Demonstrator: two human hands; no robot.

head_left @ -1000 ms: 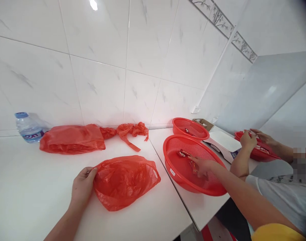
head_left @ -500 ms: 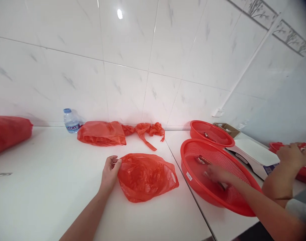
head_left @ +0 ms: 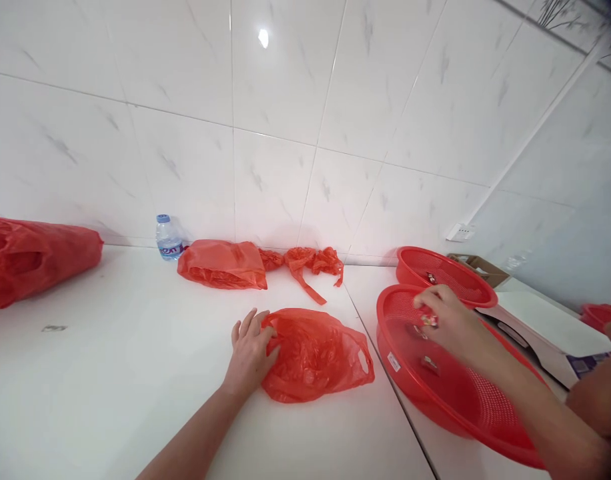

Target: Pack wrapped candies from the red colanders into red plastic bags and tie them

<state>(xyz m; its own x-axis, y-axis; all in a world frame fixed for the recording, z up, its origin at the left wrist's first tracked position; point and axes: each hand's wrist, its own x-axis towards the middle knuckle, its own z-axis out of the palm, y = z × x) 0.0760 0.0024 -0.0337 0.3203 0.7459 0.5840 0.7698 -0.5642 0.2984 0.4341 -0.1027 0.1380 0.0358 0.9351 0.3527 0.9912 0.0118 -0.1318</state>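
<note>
A thin red plastic bag lies on the white table with its mouth spread open and a cut-out handle at its right end. At the bag's left rim is my left hand, its fingers apart and touching the plastic. My right hand is closed on a small wrapped snack with red and pale colours, raised over the near red plastic basket. Inside that basket a few small wrapped pieces show; my right forearm hides part of it.
Behind it stands a second red basket, near a cardboard box and a white device. Along the wall are a water bottle, a folded red bag and crumpled red plastic. A red bundle lies left. Another person's arm shows at right.
My right hand has risen out of the near basket with a wrapped snack. My left hand's fingers have spread from their pinch on the bag's rim. The view has shifted left.
</note>
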